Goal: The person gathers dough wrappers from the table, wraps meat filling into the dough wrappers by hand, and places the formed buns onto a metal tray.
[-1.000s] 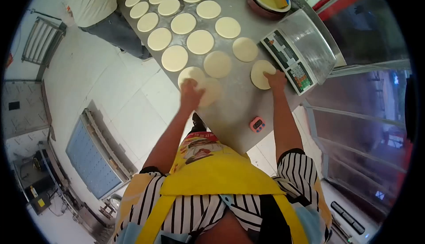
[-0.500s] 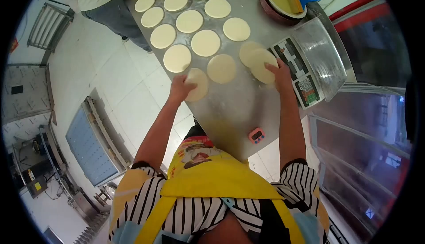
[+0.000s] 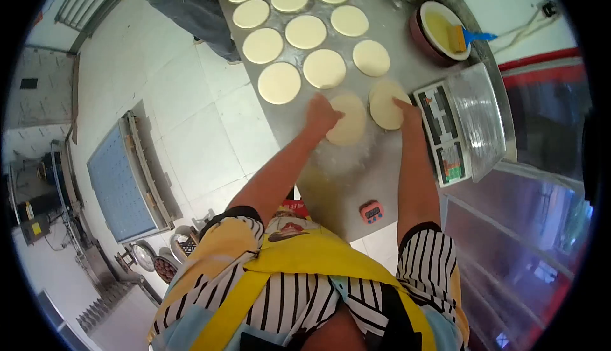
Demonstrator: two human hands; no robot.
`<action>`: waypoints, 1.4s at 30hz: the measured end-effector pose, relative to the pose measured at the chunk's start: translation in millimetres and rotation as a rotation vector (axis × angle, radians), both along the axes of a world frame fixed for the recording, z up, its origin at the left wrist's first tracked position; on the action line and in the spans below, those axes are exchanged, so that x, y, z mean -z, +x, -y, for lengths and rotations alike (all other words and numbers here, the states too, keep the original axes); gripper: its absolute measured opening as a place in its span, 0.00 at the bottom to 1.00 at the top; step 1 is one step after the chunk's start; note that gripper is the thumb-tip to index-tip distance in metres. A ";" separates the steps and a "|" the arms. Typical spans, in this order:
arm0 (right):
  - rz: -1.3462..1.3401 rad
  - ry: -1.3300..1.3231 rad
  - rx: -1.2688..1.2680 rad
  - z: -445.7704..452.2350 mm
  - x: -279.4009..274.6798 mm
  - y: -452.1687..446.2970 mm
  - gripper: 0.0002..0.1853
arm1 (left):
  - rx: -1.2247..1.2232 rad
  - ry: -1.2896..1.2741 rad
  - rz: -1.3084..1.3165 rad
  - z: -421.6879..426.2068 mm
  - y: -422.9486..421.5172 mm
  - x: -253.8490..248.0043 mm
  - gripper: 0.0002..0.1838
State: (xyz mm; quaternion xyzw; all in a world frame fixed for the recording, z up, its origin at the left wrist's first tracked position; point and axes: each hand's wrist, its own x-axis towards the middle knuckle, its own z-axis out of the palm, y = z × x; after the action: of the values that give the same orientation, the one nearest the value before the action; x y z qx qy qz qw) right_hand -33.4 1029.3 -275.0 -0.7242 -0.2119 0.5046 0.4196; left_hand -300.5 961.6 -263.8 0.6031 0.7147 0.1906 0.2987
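Note:
Flat round dough discs lie in rows on the metal table (image 3: 331,192). My left hand (image 3: 322,117) pinches the left edge of one disc (image 3: 347,122), which is blurred by motion. Beside it on the right, my right hand (image 3: 408,110) grips the right edge of another disc (image 3: 384,105), close to the scale. Just beyond my hands sit a disc (image 3: 279,83) at the table's left edge, one (image 3: 324,68) in the middle and one (image 3: 371,57) on the right.
A digital scale (image 3: 439,128) with a clear-covered tray stands at the right edge. Behind it is a bowl of yellow liquid (image 3: 436,22) with a blue brush (image 3: 468,37). A pink timer (image 3: 372,211) lies near the front edge. Another person (image 3: 191,17) stands at the table's far left.
My left hand has moved right and now grips a different disc. My right hand's disc no longer overlaps another. The view has shifted, so table and scale appear differently placed.

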 end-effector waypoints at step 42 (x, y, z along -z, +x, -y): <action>-0.355 0.099 -1.948 731.7 -127.0 -559.2 0.24 | -1.078 1.243 2.031 862.0 -292.2 -89.5 0.24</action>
State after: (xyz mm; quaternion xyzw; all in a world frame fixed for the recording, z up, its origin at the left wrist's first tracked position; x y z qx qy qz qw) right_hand -592.6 297.6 -148.0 -0.1295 -0.6696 0.7210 -0.1230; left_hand -592.7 99.6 -174.3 -0.1329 0.1150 0.9492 0.2611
